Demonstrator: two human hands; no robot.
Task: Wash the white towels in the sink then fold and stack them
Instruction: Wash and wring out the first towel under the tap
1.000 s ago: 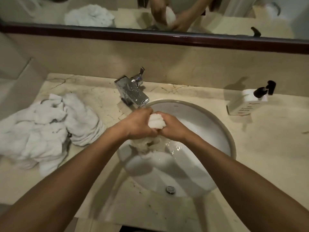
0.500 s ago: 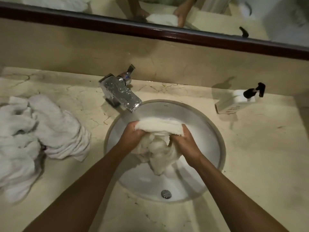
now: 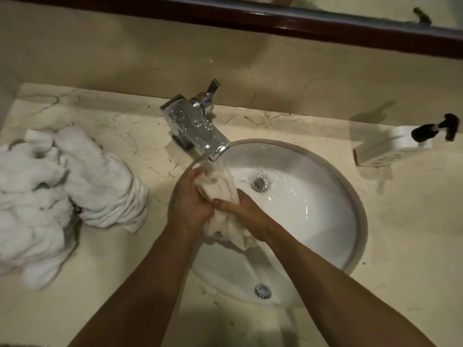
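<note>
I see both hands wrapped round wet towel (image 3: 220, 194) under faucet (image 3: 198, 128), over sink (image 3: 350, 204): left hand (image 3: 191, 204) higher, right hand (image 3: 244, 212) lower; towel hangs lengthwise toward me.

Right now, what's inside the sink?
In the sink: a wet towel gripped by the left hand and right hand under running water, plus the drain. The basin beneath the towel is hidden.
</note>
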